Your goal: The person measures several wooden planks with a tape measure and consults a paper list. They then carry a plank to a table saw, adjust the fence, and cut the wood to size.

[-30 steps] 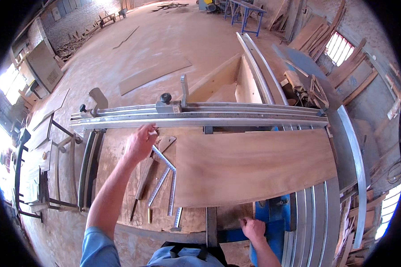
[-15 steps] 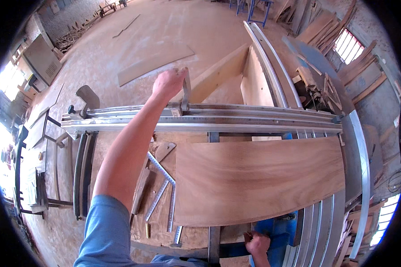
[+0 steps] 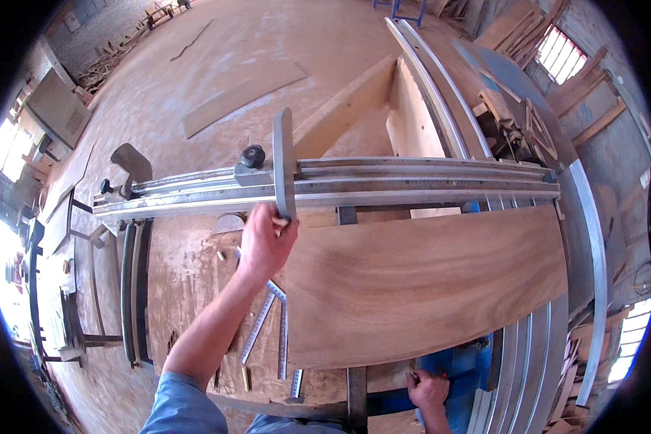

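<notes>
A metal fence rail (image 3: pixel 412 189) with a scale runs across in front of me. A grey flip stop (image 3: pixel 283 166) with rounded ends crosses it, beside a black knob (image 3: pixel 253 155). My left hand (image 3: pixel 267 242) is closed at the stop's near end, close to the far left corner of a brown wood board (image 3: pixel 427 282). The board lies flat on the machine, near the rail. Below the board's near edge, my right hand (image 3: pixel 428 390) is curled beside the blue machine frame (image 3: pixel 456 362); what it grips, if anything, is hidden.
A folding ruler (image 3: pixel 259 329) and a small brass-coloured cylinder (image 3: pixel 247 378) lie left of the board. A second stop (image 3: pixel 132 168) sits at the rail's left end. Beyond the rail are a pale wooden frame (image 3: pixel 416 119) and a loose panel (image 3: pixel 242 98) on the floor.
My left hand has come back from beyond the rail to its near side, and the flip stop has swung over with it. The right hand stays curled in about the same place.
</notes>
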`<action>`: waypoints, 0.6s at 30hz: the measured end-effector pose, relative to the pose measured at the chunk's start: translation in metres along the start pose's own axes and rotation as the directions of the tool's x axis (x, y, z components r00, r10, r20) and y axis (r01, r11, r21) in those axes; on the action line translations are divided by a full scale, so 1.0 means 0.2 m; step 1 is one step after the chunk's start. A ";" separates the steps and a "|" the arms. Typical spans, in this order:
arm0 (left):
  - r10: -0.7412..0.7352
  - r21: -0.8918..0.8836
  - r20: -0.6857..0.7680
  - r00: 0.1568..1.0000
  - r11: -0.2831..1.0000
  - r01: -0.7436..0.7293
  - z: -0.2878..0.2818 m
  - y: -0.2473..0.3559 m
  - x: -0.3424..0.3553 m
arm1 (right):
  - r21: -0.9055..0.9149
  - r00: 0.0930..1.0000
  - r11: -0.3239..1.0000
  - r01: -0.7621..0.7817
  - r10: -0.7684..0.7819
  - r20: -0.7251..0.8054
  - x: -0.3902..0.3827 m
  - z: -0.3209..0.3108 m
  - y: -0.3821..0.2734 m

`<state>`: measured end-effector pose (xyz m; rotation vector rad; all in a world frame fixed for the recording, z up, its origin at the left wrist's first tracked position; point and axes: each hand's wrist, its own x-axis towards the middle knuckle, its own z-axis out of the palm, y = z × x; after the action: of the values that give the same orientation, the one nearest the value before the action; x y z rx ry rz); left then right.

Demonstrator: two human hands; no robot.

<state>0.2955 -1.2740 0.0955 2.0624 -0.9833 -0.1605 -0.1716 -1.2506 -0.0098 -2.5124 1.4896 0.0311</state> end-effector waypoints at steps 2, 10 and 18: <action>0.071 0.071 0.065 0.995 0.995 -0.076 0.02 -0.08 -0.08 | 0.002 1.000 1.000 -0.008 0.008 0.016 -0.01 0.01 0.00; 0.180 0.089 -0.032 0.983 0.980 -0.177 -0.09 -0.34 0.03 | 0.060 1.000 0.998 0.026 -0.027 0.007 -0.01 0.04 0.03; 0.497 0.345 0.164 0.852 0.780 -0.521 -0.33 -0.16 0.53 | 0.101 0.999 0.994 0.041 -0.040 -0.012 0.00 0.06 0.05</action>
<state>0.4148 -1.2955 0.1381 2.0432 -1.6879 0.2746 -0.1796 -1.2522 -0.0225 -2.4643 1.4070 -0.0620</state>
